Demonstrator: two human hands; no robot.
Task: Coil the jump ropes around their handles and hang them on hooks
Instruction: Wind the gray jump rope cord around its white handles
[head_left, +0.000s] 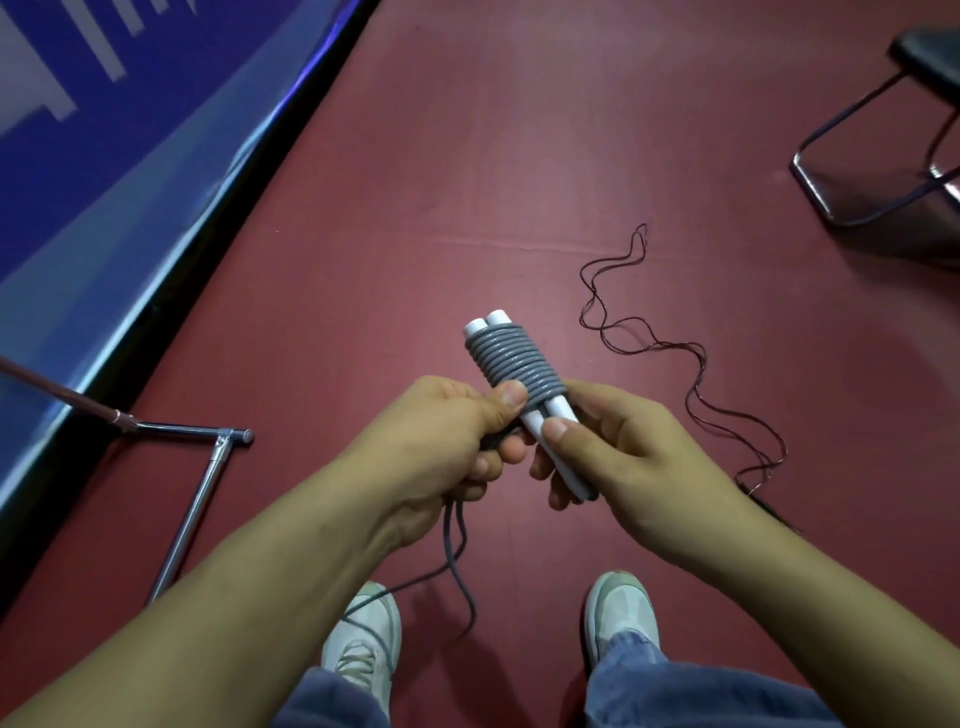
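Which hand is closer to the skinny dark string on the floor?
Right. The right hand is on the side nearest the string; the left hand is across the handles, farther off.

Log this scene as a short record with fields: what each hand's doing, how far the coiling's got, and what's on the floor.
left hand: grips the loose tail, thumb on the coil
right hand: holds the two white handles below the coil
coil: many grey turns around both handles
loose tail: trails to the floor
floor: thin dark rope lying uncoiled
hanging: not yet done
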